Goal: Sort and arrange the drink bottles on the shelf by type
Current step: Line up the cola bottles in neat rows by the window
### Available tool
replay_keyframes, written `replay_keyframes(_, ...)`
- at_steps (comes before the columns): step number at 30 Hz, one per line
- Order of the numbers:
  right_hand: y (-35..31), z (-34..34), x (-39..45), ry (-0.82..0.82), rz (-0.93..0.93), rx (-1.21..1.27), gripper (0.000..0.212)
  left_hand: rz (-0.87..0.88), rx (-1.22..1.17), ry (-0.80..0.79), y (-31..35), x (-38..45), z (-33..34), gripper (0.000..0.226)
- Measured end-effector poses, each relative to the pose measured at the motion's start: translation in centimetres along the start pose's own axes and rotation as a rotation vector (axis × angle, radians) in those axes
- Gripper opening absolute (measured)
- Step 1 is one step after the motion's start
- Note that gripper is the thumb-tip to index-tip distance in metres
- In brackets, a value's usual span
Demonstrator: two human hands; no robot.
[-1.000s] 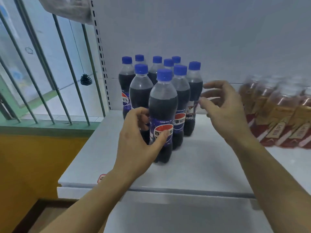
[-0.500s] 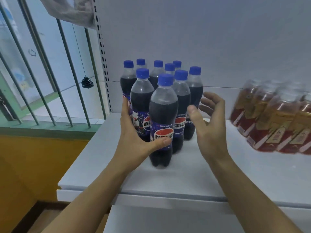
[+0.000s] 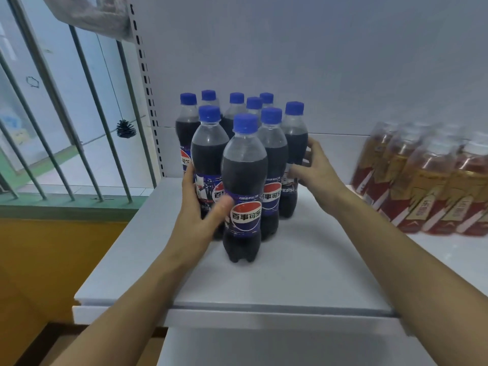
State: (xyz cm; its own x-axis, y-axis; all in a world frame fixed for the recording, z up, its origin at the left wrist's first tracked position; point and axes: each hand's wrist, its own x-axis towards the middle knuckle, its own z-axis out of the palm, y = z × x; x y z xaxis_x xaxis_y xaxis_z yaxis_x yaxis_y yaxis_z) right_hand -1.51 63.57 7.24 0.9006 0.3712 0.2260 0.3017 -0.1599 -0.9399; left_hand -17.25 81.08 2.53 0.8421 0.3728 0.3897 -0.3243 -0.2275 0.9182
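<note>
Several cola bottles (image 3: pixel 245 180) with blue caps and dark labels stand bunched on the white shelf (image 3: pixel 303 273), toward its left. My left hand (image 3: pixel 200 220) presses flat against the left side of the bunch, fingers straight up along a front-left bottle (image 3: pixel 210 151) and thumb across the front bottle's label. My right hand (image 3: pixel 314 173) is at the right side, its fingers curled round the rightmost cola bottle (image 3: pixel 294 138) and its thumb on that bottle's label. Several amber tea bottles (image 3: pixel 427 186) with red and gold labels stand at the right, apart from the colas.
The shelf's grey back panel (image 3: pixel 317 62) rises just behind the bottles, with a perforated upright (image 3: pixel 144 83) at its left. Left of the shelf are window bars (image 3: pixel 87 122) and a hanging pine cone (image 3: pixel 126 129). A lower shelf (image 3: pixel 277 347) juts out under the front edge.
My left hand slid from the front bottle to the bunch's left side. My right hand came in from the air and took hold of the rightmost cola bottle.
</note>
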Motion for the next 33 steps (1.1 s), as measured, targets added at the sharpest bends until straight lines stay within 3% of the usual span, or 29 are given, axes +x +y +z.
replay_keyframes(6,0.2,-0.5,-0.5,-0.071,-0.012,0.054,0.082,0.003,0.12,0.078,0.8,1.1,-3.0,0.038)
replay_keyframes(11,0.2,-1.3,-0.5,-0.066,-0.086,0.009,0.07,0.296,0.488,0.35,2.2,-0.5,-3.7,0.013)
replay_keyframes(13,-0.6,-1.6,-0.5,-0.023,-0.128,-0.039,0.061,0.378,0.527,0.281,2.9,-1.6,-3.5,0.011)
replay_keyframes(16,-3.7,-2.6,0.8,0.067,-0.23,-0.155,0.056,0.515,0.594,-0.006,3.9,-3.5,-1.9,0.008)
replay_keyframes(19,-7.6,-3.6,3.7,0.057,-0.317,-0.566,0.066,0.555,0.613,-0.214,5.4,-4.4,1.7,0.006)
replay_keyframes(22,-10.1,-3.5,5.8,-0.122,-0.287,-0.934,0.055,0.445,0.596,-0.24,5.8,-4.3,6.0,0.011)
replay_keyframes(25,-10.4,-4.1,6.7,-0.21,-0.351,-0.974,0.048,0.279,0.563,-0.196,4.5,-3.5,9.9,0.011)
replay_keyframes(28,-10.6,-5.3,7.3,-0.192,-0.465,-1.058,0.052,0.064,0.544,-0.119,3.2,-2.4,13.6,0.029)
replay_keyframes(33,-12.2,-7.9,8.7,-0.085,-0.577,-1.117,0.036,-0.392,0.278,0.056,1.1,0.5,18.7,0.066)
